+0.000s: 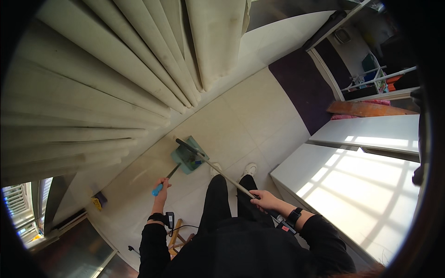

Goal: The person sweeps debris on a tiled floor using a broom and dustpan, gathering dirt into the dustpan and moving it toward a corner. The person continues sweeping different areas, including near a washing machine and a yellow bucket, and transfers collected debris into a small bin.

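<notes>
My left hand (pixel 163 186) grips the blue-tipped handle (pixel 157 190) of a green plastic dustpan (pixel 191 166), which rests on the tiled floor before my feet. In my right hand (pixel 262 199) is the long pale pole of a broom (pixel 229 179). It slants across to the dustpan, where its narrow dark head (pixel 186 145) lies over the pan. Small debris, including a blue and green piece (pixel 198 162), sits in the dustpan; what it is cannot be told.
Long pale curtains (pixel 149 62) hang at the upper left. A dark mat (pixel 302 87) lies by the doorway at the upper right. White cabinets (pixel 333 170) stand to my right. Beside my left arm are a wooden stool (pixel 176 236) and a cable with a plug (pixel 131 248).
</notes>
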Tool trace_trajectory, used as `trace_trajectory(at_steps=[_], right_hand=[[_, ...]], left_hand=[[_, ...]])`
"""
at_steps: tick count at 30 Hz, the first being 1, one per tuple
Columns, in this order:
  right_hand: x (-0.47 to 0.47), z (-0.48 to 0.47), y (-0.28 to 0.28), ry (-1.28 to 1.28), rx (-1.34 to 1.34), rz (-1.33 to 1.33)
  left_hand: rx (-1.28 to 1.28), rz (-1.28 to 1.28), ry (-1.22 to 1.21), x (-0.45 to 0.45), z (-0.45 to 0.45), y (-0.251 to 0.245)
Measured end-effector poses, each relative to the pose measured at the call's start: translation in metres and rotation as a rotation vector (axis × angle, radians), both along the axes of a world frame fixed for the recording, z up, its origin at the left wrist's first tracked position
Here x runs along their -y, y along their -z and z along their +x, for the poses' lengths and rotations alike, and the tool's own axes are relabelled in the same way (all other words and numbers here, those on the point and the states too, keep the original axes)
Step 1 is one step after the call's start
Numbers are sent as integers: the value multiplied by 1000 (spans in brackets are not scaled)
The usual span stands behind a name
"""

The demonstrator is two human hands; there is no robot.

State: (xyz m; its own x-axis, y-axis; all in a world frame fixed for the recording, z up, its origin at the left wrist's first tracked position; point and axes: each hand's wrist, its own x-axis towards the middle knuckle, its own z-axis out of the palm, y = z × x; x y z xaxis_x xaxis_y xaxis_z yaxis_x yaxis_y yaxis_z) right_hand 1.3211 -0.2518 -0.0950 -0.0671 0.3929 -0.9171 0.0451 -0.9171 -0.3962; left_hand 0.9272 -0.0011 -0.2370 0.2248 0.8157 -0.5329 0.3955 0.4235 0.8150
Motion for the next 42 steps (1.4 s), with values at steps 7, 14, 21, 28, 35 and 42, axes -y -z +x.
trace_trajectory(at_steps=[7,14,21,28,35,42], right_hand=[[-22,27,-7,-378,415,179],[-97,21,34,-727,628,347],[-125,-12,84,-977,682,324],[-5,27,46,-1137,718,184],[77,58,-3,-900,690,216],[117,67,12,-499,836,311]], left_hand=[[37,-51,-180,37,-32,-11],[-20,-75,-345,90,-74,-35],[-66,-64,-408,125,-109,-35],[-92,-48,-430,160,-125,-28],[-40,-13,-386,187,-105,-23],[-1,14,-269,189,-86,-22]])
